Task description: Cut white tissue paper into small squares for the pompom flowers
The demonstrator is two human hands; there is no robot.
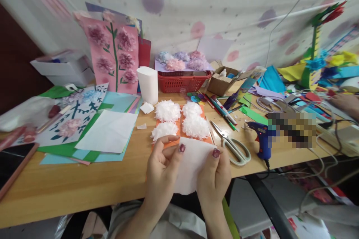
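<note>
A sheet of white tissue paper (188, 168) is stretched between my hands, just above the table's front edge. My left hand (164, 166) pinches its left side between thumb and fingers. At the upper right side, my right hand (214, 170) grips it the same way. Right behind the sheet, fluffy white paper flowers (167, 111) lie on orange cards (181, 129); the sheet and my hands partly cover the nearest ones. Scissors (234, 147) with pale handles lie closed beside my right hand. A small folded white tissue (147, 108) sits left of the flowers.
A blue glue gun (263, 138) with a cord stands right of the scissors. Pens (221, 110), a red basket (183, 83) and a white tissue stack (147, 86) are behind. Coloured papers (108, 134) and a phone (15, 166) lie left. Another person's hand (346, 104) shows far right.
</note>
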